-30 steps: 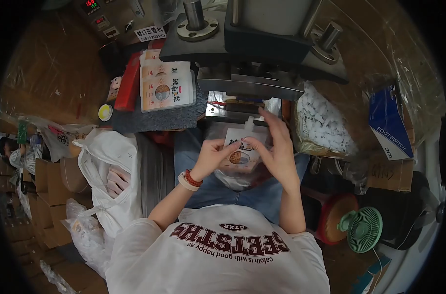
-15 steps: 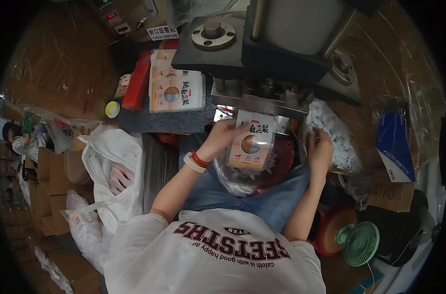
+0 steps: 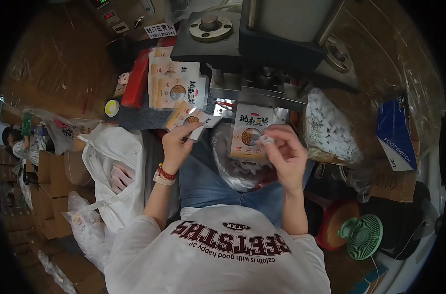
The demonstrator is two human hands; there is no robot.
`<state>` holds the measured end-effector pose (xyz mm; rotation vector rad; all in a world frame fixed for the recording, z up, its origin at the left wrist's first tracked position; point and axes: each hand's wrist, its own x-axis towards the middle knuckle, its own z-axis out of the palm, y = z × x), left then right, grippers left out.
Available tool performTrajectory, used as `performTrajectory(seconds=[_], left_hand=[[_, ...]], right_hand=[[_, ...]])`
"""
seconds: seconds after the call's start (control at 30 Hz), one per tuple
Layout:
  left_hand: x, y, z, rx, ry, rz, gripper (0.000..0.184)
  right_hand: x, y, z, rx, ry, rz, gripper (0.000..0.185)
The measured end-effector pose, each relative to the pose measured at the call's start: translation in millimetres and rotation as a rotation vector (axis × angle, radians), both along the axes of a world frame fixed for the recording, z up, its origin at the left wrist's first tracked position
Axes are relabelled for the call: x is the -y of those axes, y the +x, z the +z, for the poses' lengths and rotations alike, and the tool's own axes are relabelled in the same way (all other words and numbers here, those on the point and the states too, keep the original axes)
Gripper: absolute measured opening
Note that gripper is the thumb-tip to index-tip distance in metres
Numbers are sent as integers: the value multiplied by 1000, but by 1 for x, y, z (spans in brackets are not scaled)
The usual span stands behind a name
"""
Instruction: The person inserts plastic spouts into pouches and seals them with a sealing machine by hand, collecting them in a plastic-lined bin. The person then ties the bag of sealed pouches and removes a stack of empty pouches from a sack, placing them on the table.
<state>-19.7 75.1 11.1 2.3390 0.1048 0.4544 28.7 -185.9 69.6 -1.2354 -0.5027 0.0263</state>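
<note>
My left hand (image 3: pixel 180 142) is closed on a printed pouch (image 3: pixel 189 117), which is bent between the fingers beside the stacked pouches (image 3: pixel 176 88). Between the fingertips of my right hand (image 3: pixel 287 154) is a small white plastic spout (image 3: pixel 266 139). Right behind that spout, another printed pouch (image 3: pixel 250 128) hangs face up from the front of the press (image 3: pixel 262 93). No hand visibly holds this hanging pouch. Below it, a clear plastic bag (image 3: pixel 232 169) with white pieces lies over my lap.
At right, a box holds many white spouts (image 3: pixel 328 125). Beyond it stand a blue foot switch box (image 3: pixel 397 137) and a green fan (image 3: pixel 364 237). A red bar (image 3: pixel 137 78) flanks the pouch stack. At left sits a white sack (image 3: pixel 112 171).
My left hand has left the pouch at the press and moved left, now holding another pouch. My right hand has come left from the spout box with a white spout.
</note>
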Motion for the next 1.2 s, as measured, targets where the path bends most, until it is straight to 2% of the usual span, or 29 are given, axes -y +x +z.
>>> performTrajectory(seconds=[0.03,0.07,0.1,0.13,0.17,0.23,0.33,0.37,0.43,0.57,0.63,0.7,0.77,0.8,0.87,0.9,0.97,1.03,1.07,1.1,1.17,1.2], left_hand=[[9,0,8,71,-122,13,30],[16,0,14,71,-123,7,30],[23,0,20,205,-65,-71,32],[30,-1,26,339,-7,-148,34],[35,-3,33,373,46,-205,36],[42,-10,49,327,104,-232,37],[46,-14,53,276,162,-267,39],[47,-13,53,265,163,-274,39],[51,-10,53,290,155,-264,41],[59,-9,56,325,234,-266,38],[58,-6,57,316,230,-321,39],[59,-6,54,302,224,-377,39],[64,-3,39,116,2,-406,28],[67,3,32,115,1,-409,28],[76,19,18,-589,-319,-339,18],[82,25,10,-585,-319,-339,18],[91,34,-2,-415,-895,-317,25],[91,51,3,-437,-988,-307,26],[91,61,1,-415,-1141,-291,25],[90,70,1,-390,-1293,-273,25],[85,80,3,-452,-1341,-264,26],[83,83,1,-468,-1362,-268,25]], right_hand=[[-6,-1,-1,103,-119,22,22],[-12,-2,-1,181,-207,15,26],[-18,-4,-1,258,-297,9,30],[-22,-8,7,141,-357,72,33],[-22,-7,4,142,-360,71,33],[-22,-1,0,634,-624,-91,28],[-5,-8,19,788,-759,-117,25],[-1,-9,24,788,-763,-121,25],[3,-12,28,551,-478,-109,27],[0,-6,18,554,-505,-136,29],[6,-1,16,764,-711,-71,28],[11,-1,15,753,-755,-47,31],[12,0,14,739,-802,-26,33],[11,3,13,688,-800,-85,35],[13,5,11,636,-798,-142,37],[20,9,11,581,-752,-235,38],[40,15,14,520,-718,-418,36],[63,23,18,410,-800,-580,30],[69,30,18,383,-816,-686,24],[74,40,12,385,-815,-682,24],[83,59,-14,461,-1267,-946,21],[86,63,-28,462,-1263,-941,21]])
